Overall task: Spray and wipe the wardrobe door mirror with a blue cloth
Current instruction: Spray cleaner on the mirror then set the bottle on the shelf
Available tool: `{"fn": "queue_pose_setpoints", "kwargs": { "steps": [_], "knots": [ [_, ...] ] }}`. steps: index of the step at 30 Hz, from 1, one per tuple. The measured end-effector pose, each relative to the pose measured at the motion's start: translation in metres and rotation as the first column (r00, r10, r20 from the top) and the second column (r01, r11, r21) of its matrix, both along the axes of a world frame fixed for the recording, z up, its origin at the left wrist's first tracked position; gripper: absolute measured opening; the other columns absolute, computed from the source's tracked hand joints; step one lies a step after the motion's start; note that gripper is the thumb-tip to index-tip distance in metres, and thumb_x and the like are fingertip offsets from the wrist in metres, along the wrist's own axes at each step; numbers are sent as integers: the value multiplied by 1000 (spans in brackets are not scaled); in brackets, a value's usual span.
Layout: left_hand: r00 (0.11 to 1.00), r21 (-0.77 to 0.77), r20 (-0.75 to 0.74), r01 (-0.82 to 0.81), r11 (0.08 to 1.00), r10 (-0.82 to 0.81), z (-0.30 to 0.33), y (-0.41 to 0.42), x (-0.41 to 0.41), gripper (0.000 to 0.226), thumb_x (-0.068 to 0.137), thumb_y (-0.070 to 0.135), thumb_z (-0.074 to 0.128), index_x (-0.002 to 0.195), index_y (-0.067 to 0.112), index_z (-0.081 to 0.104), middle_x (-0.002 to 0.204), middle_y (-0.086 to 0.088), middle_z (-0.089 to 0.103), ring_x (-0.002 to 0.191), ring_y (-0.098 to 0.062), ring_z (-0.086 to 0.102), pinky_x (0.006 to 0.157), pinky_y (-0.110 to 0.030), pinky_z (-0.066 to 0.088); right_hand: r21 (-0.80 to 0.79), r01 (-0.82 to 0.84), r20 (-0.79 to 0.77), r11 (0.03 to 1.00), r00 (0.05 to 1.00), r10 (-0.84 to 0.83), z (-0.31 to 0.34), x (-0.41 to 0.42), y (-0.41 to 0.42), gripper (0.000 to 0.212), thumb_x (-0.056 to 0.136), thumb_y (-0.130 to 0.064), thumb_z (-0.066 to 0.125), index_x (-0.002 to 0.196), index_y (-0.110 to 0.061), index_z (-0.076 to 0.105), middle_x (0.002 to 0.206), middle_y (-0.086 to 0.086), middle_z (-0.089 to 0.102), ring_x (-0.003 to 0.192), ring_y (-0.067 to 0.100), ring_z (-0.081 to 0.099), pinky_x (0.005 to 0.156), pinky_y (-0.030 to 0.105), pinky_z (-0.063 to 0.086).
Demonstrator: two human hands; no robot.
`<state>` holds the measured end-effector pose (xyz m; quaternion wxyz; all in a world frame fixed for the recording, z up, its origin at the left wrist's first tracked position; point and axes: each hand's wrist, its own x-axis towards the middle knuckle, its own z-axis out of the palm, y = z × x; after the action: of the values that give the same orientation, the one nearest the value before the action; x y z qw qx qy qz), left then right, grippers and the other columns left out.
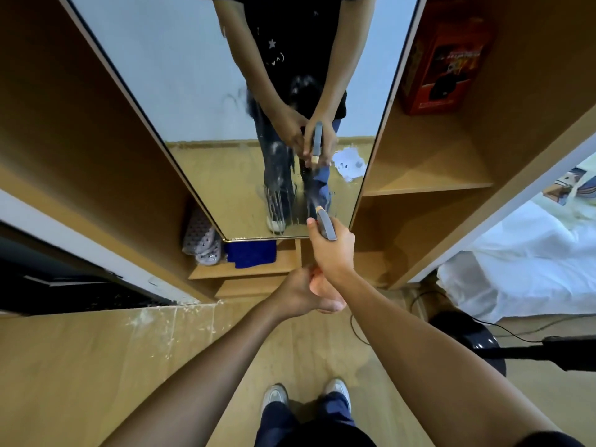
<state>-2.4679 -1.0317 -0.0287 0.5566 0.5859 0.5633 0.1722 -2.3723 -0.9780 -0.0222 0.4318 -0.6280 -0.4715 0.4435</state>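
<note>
Wardrobe (pixel 451 150): open wooden carcass with shelves on either side of the door; nothing written on the wood.
Mirror (pixel 180 91): long glass panel on the wardrobe door, running from the top of the view down to a bottom edge just above a low shelf. Its lower part is wet, with foam patches and drips running down; the upper part looks dry.
Step in hand: spraying, by my reading. To do it well, keep the nozzle close and square to the glass, work in short bursts, and move up to the dry area, since the bottom already runs and more liquid there would drip onto the shelf.
Red box (pixel 446 62): stands on an upper right shelf; it carries printing, too blurred to read.
Blue cloth (pixel 253 253): lies folded on the low shelf, directly under the mirror's bottom edge, beside grey slippers (pixel 201 241). No hand touches it; wiping has not begun.
Right hand (pixel 332 250): fingers wrapped round the spray bottle, forefinger stretched forward by the head.
Left hand (pixel 298 293): curled under the right wrist, cupping what appears to be the bottle's base.
Spray bottle (pixel 325 227): grey head with a pale nozzle aimed at the lower glass, just short of touching; no label readable.
</note>
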Motion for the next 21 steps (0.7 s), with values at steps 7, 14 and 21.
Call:
{"fn": "queue_pose_setpoints", "kwargs": {
  "steps": [7, 14, 21],
  "knots": [
    [1000, -14, 13, 12, 1000, -12, 3, 1, -15, 56, 68, 17, 85, 109, 31, 50, 96, 19, 60, 88, 4, 58, 67, -10, 46, -35, 39, 81, 999, 996, -36, 2, -20, 4, 22, 95, -34, 61, 84, -15, 59, 75, 0, 62, 63, 7, 56, 52, 9, 41],
    [999, -10, 27, -26, 1000, 26, -2, -2, -43, 65, 65, 23, 87, 120, 25, 53, 109, 13, 63, 102, -3, 58, 70, -11, 46, -36, -71, 4, 997, 997, 71, 4, -42, -1, 21, 95, -36, 61, 85, -18, 55, 71, -8, 56, 62, 3, 51, 53, 8, 41],
    [999, -27, 15, -39, 999, 40, -4, -7, -75, 56, 66, 21, 87, 111, 27, 55, 101, 16, 63, 95, 0, 59, 65, -6, 44, -40, -69, -24, 997, 997, 68, 1, -75, -7, 21, 95, -34, 61, 89, -14, 58, 72, -7, 57, 63, 4, 51, 54, 7, 41]
  ]
}}
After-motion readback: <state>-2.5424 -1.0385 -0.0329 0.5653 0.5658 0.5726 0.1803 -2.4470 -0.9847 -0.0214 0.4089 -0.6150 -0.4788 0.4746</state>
